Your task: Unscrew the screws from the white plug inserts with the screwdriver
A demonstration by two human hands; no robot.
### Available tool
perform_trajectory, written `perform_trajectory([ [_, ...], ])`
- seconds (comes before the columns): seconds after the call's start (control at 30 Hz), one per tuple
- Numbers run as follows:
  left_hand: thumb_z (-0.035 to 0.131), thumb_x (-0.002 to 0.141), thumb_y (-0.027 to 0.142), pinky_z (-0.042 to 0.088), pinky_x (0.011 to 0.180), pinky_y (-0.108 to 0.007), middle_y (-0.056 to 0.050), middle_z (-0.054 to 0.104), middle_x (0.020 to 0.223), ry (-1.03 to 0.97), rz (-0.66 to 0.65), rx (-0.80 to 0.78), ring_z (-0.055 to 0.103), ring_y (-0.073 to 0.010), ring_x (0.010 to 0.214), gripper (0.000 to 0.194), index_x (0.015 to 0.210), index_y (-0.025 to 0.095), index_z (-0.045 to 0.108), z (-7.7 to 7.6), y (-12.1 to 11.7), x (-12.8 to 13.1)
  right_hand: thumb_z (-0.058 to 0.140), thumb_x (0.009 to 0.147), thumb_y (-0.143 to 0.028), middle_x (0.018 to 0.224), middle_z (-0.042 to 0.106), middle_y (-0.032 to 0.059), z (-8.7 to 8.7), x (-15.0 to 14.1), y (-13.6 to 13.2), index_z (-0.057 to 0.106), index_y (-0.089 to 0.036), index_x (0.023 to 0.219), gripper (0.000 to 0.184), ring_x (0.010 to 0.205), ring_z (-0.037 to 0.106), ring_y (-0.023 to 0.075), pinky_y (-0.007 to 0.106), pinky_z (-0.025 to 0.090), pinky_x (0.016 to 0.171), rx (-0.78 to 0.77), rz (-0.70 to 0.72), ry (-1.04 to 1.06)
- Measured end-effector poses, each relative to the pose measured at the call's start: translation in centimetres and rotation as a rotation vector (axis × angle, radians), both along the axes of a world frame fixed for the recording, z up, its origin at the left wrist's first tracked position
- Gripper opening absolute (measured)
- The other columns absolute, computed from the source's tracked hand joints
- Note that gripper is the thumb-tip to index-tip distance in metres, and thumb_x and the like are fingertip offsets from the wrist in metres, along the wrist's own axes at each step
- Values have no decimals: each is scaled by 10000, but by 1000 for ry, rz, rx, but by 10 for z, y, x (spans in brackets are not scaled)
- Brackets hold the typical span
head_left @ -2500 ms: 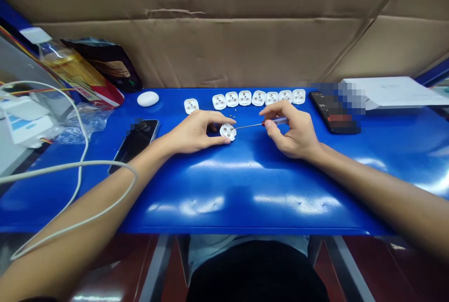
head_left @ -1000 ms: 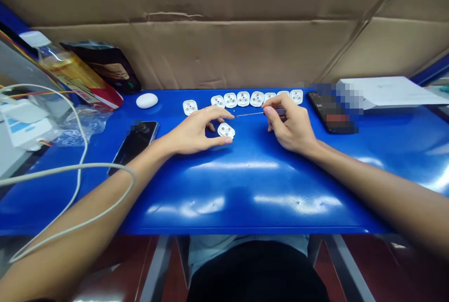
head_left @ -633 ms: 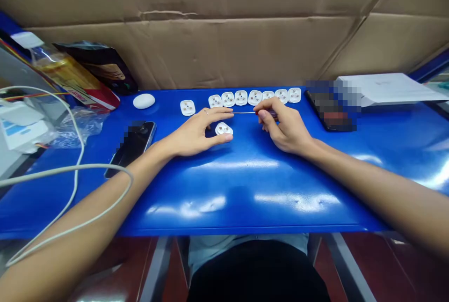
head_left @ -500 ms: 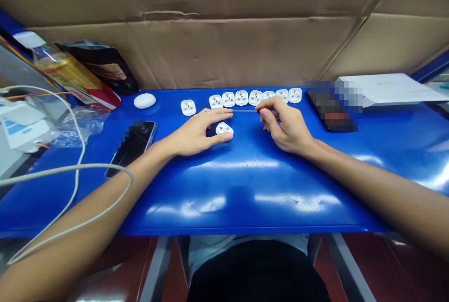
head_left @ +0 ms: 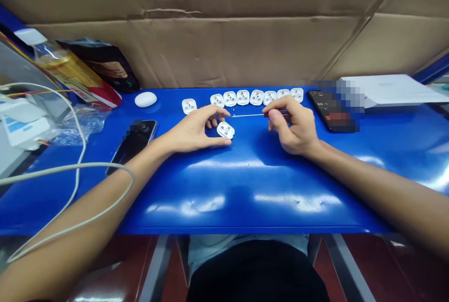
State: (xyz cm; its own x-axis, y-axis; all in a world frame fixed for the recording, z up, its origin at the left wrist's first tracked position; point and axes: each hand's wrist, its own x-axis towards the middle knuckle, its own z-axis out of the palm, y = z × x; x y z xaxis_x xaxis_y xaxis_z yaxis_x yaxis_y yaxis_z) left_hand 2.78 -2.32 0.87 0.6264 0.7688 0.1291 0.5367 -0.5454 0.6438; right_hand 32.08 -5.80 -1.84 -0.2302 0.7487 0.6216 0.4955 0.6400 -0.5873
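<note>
My left hand (head_left: 199, 128) is curled around a small white plug housing (head_left: 225, 129) with brassy metal pieces inside. The thumb lies along its near edge and the bent fingers touch its far left side. My right hand (head_left: 293, 124) grips a screwdriver (head_left: 249, 115) by its reddish handle, mostly hidden in the fingers. Its thin shaft points left, with the tip just past the housing, close to my left index finger. A tiny dark speck, too small to name, sits by the tip. Several similar white housings (head_left: 243, 97) stand in a row behind, and one housing (head_left: 189, 106) sits apart, left.
At the left are a white rounded case (head_left: 145, 99), a phone (head_left: 135, 143), a bottle (head_left: 63, 68) and a plastic bag (head_left: 82, 124). A white cable (head_left: 80, 166) loops over my left forearm. At the right lie a second phone (head_left: 331, 110) and a white box (head_left: 393, 89).
My right hand has drawn the screwdriver slightly right and nearer to me. My left fingers have curled back, baring more of the housing, which is turned a little.
</note>
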Motion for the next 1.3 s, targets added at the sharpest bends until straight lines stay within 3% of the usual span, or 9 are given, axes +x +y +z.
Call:
perform_trajectory([
  [0.13,836,844,575,538,876,-371,-98,765,1182,0,-45,17,685,-253,1003,577,1276,200,763,-1,3,-1,552,1084,-312,1017,766,52,1,-4,-4,679,-254,1114,142,744,715,187,358,571,745,-6,117,-78],
  [0.23,823,873,541,516,855,-364,-94,785,1160,-14,-38,56,692,-247,979,542,1296,204,782,-2,4,0,548,1083,-296,1006,770,48,0,-6,-5,674,-240,1125,144,715,711,170,334,560,716,-4,149,-102],
  [0.37,839,868,520,500,822,-353,-83,789,1071,-11,-34,61,688,-242,928,559,1319,195,784,-3,4,0,525,1093,-312,1024,778,55,-1,-8,-4,664,-228,1124,166,679,699,152,317,558,686,-18,131,-89],
  [0.7,834,878,498,522,866,-372,-90,776,1093,-21,-39,61,703,-253,979,539,1321,195,785,-1,1,1,532,1089,-348,980,769,52,-1,-6,-3,684,-240,1128,191,725,716,179,327,569,688,-53,118,-123],
  [0.9,820,882,535,533,841,-364,-63,760,972,-9,-82,69,700,-236,905,512,1278,212,803,1,-3,4,566,1083,-458,791,754,12,6,-10,-5,719,-236,1077,270,619,689,167,314,550,607,-145,16,-63],
  [1.03,820,891,518,527,816,-345,-66,766,1003,-9,-126,43,699,-229,903,496,1285,218,800,2,-4,4,646,1031,-360,946,783,36,11,-11,-8,702,-275,1156,161,750,740,199,352,619,707,-55,63,-68],
  [1.17,824,893,508,520,817,-338,-62,766,1021,-14,-153,27,697,-226,907,495,1297,223,796,2,-3,2,706,955,-280,1130,772,74,14,-7,-7,674,-276,1191,238,924,757,242,399,649,820,70,175,-124],
  [1.3,824,889,516,527,821,-345,-62,764,1014,-22,-137,16,702,-229,916,516,1313,224,788,2,-2,2,721,959,-359,1040,791,53,12,-7,-7,682,-271,1142,206,813,761,224,378,644,750,51,78,-152],
])
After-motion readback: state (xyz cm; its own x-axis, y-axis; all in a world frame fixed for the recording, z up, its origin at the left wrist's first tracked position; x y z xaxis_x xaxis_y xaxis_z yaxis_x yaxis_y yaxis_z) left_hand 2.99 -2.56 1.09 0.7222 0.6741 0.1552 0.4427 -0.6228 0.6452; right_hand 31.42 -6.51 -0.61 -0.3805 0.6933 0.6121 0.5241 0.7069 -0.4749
